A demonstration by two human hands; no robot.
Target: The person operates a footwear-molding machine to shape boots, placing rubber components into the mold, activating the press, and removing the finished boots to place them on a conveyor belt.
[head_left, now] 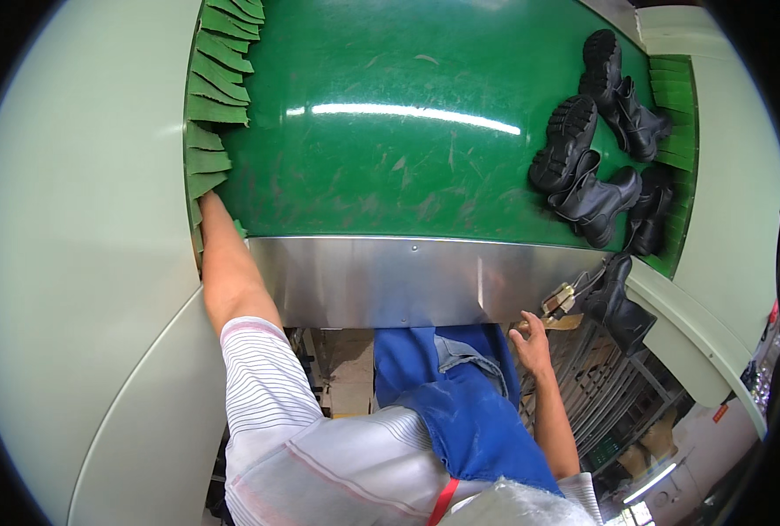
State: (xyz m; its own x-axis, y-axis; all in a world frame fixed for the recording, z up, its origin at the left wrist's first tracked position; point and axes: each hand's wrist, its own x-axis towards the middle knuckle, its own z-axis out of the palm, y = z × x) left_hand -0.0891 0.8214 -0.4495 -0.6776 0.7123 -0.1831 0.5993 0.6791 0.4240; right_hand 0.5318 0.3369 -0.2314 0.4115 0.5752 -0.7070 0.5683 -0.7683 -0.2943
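My left arm reaches along the left side, and my left hand (207, 203) goes in under the green strip curtain (207, 96), which hides its fingers. Below the steel front panel's edge, my right hand (532, 340) is held with fingers apart and nothing in it. Close beside it is a small metal and wooden device (560, 301) with a wire-like handle. Black boots lie at the right of the green belt (390, 184); the nearest pair (593, 197) shows one sole upward. A single black boot (618, 307) stands off the belt, past the small device.
The steel panel (363, 280) runs along the belt's near edge. Pale machine housings (83, 219) flank both sides, and a second green strip curtain (675, 114) hangs at the right, with boots against it. Below right is a metal rack (583, 394).
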